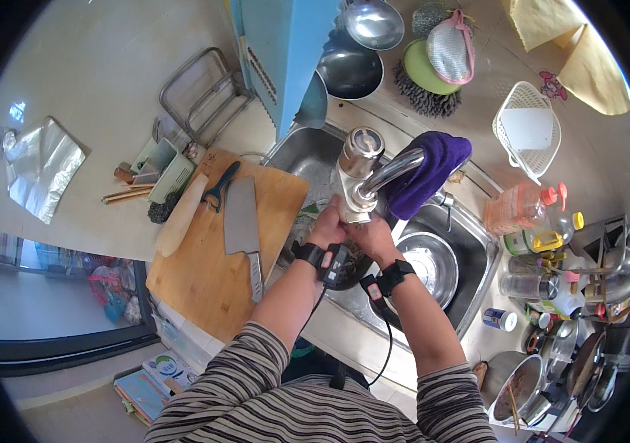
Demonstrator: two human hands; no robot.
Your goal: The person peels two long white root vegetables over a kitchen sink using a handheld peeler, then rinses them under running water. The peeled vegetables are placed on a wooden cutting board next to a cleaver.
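My left hand [327,224] and my right hand [371,237] meet under the outlet of a chrome faucet [364,191], over the left basin of a double steel sink [298,160]. The faucet hides most of the fingers, so whether they hold anything cannot be told. Some green scraps [310,209] lie in the basin beside my left hand. A purple cloth [431,171] hangs over the faucet's curved spout. In the right basin, next to my right wrist, sits a steel bowl [431,266].
Left of the sink a wooden cutting board [198,282] bears a cleaver [242,216], a peeler [216,191] and a peeled, long pale vegetable [182,219]. Bottles [520,207] and a pot with chopsticks [520,387] crowd the right counter. A blue panel [293,61] juts toward the sink.
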